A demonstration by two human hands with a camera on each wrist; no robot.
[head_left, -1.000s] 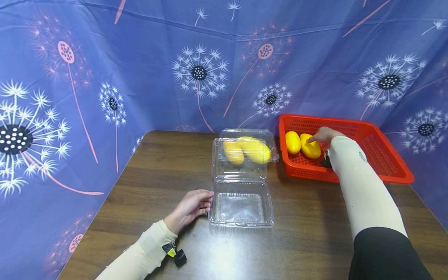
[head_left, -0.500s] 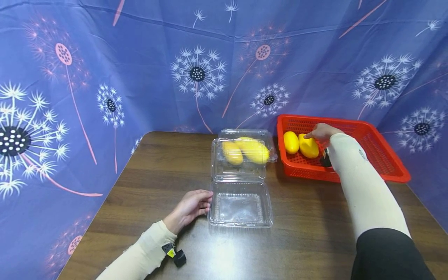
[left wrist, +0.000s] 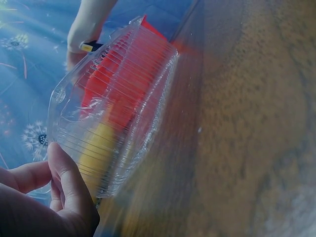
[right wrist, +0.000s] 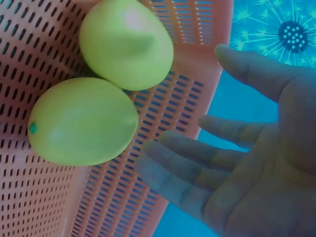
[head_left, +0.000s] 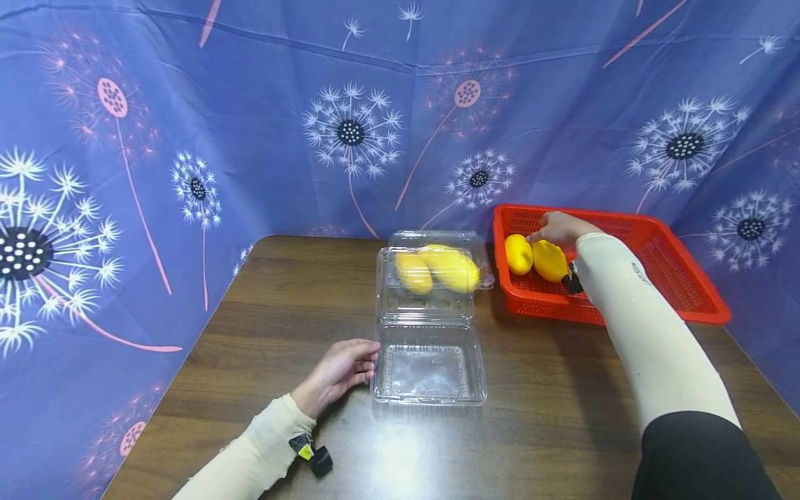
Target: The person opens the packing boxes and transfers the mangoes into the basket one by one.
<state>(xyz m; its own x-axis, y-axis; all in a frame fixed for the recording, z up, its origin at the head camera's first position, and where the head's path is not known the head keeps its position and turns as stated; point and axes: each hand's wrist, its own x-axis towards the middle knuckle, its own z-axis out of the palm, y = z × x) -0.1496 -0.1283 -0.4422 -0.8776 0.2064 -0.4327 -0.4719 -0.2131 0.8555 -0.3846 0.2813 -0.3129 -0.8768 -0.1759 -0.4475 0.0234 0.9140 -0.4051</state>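
An open clear plastic container (head_left: pixel 428 364) lies on the table, its lid folded back. My left hand (head_left: pixel 340 368) pinches its left rim between thumb and fingers; the left wrist view shows the same hand (left wrist: pixel 54 192) at the container's edge (left wrist: pixel 59 94). Two yellow mangoes, one at the left (head_left: pixel 519 254) and another beside it (head_left: pixel 550 262), sit in the red basket (head_left: pixel 675 278). Over the basket's back-left part is my right hand (head_left: pixel 560 229), partly hiding the right mango. In the right wrist view, this hand (right wrist: pixel 247 148) has its fingers spread beside the mangoes (right wrist: pixel 84 121), holding nothing.
Behind the open container stands another clear container (head_left: pixel 487 278) with yellow mangoes (head_left: pixel 453 267) seen through the raised lid. The wooden table (head_left: pixel 281 292) meets a blue dandelion-print cloth (head_left: pixel 262 104) at the back and left.
My right hand has shifted a little left and farther back over the mangoes in the basket. The left hand stays at the container's rim. The head view has turned slightly.
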